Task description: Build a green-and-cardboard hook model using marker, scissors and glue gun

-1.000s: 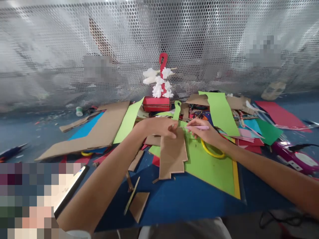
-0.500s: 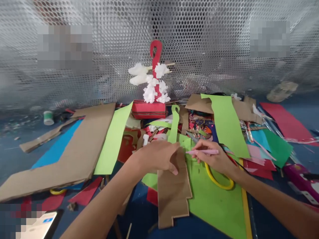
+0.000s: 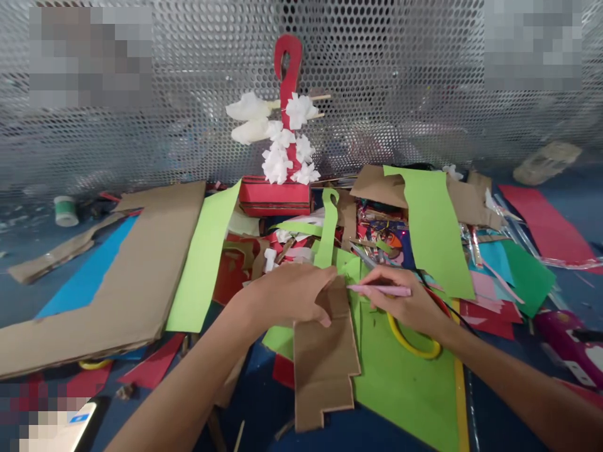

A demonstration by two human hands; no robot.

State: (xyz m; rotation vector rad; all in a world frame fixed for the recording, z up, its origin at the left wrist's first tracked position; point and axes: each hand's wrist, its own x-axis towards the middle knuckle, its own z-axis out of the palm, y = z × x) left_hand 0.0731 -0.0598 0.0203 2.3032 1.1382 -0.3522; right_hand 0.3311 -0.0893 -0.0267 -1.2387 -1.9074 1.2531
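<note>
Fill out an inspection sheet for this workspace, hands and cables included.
Surface: blue tabletop, largely covered by paper and cardboard.
Work pieces: notched cardboard piece lying partly over a green sheet; pink pen.
Clutter: large brown cardboard at left, yellow loop over the green sheet, purple device at right.
Hands: left hand rests on the notched cardboard piece; right hand grips the pink pen, tip close to the piece's right edge.
Cables: thin black cord near the right hand; ends unclear.
Surroundings: perforated silver panel behind; red stand with white tufts before it.

Two hands (image 3: pixel 292 294) (image 3: pixel 404 304), one pink pen (image 3: pixel 389 290)
</note>
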